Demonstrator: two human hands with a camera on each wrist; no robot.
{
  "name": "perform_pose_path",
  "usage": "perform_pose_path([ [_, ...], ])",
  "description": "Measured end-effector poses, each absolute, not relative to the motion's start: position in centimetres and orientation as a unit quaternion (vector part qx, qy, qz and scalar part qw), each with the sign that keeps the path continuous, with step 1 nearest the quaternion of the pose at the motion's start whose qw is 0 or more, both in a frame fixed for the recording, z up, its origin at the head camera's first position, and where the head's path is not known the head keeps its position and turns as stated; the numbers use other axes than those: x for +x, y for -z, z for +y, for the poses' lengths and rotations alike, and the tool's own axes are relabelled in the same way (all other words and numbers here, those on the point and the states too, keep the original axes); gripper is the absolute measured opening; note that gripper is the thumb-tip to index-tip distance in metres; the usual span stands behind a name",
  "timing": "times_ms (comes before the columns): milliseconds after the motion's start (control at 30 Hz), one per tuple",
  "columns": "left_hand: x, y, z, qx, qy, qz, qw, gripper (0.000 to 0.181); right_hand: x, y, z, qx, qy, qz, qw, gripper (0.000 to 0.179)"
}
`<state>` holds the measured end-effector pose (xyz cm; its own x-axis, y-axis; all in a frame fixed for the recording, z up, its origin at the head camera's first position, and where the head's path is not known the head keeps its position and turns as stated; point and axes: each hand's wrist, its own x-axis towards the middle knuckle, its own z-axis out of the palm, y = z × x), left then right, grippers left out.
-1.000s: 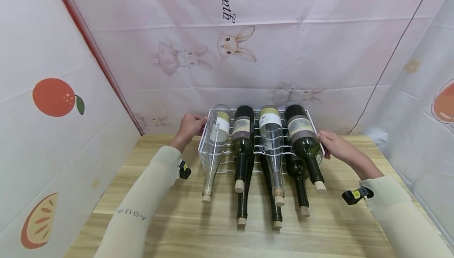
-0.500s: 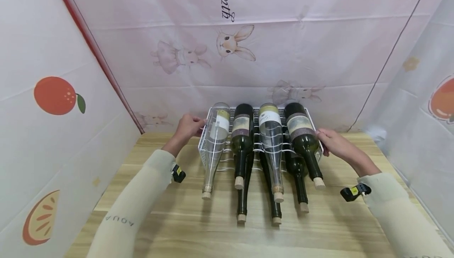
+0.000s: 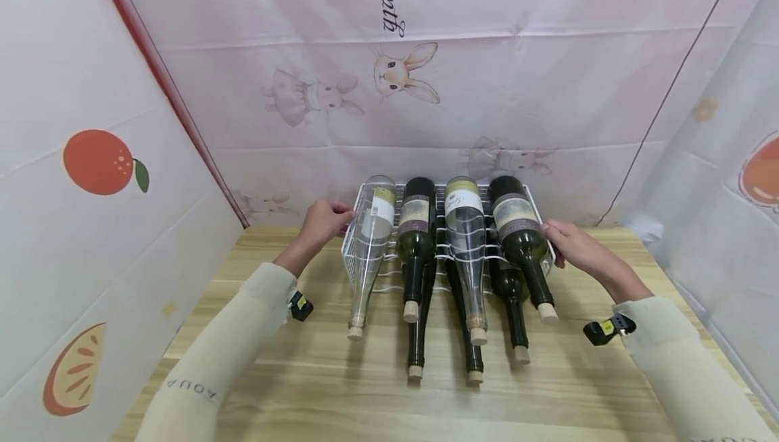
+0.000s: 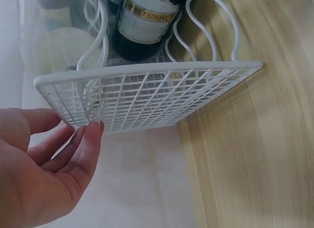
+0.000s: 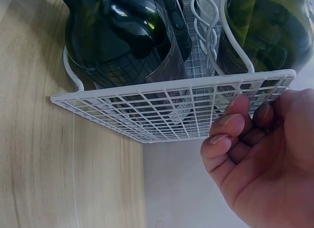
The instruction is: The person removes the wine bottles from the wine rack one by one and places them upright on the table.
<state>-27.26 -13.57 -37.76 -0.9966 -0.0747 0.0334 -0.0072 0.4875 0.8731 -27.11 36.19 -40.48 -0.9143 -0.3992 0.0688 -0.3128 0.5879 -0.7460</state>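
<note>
A white wire wine rack stands at the back of the table, loaded with wine bottles lying necks forward. Across its top lie a clear bottle, a dark green bottle, another clear one and another green one; dark bottles show beneath. My left hand holds the left mesh panel at its back edge, thumb and bent fingertips against the wires. On the other side my right hand grips the right mesh panel near its upper corner, fingers curled.
The wood-grain table runs forward beneath the corked necks. A pink printed curtain hangs close behind the rack. White sheets with fruit prints flank the table, one at the left, one at the right.
My left forearm and wrist have swung a little outward and down, while the fingers stay at the panel. The rack, the bottles and my right hand look nearly still; the view shifts slightly.
</note>
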Motion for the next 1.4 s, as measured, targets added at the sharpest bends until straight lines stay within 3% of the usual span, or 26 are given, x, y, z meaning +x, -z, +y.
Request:
perform_pose_path([
  [1000, -22.4, 36.1, -12.7, 0.01, 0.465, -0.884, 0.039, 0.041, -26.8, 40.2, 36.2, -0.203, 0.422, 0.882, 0.059, 0.041],
  [1400, -22.2, 35.1, -12.2, 0.01, 0.403, -0.915, 0.022, 0.068, -26.7, 40.2, 36.0, -0.197, 0.42, 0.884, 0.058, 0.041],
])
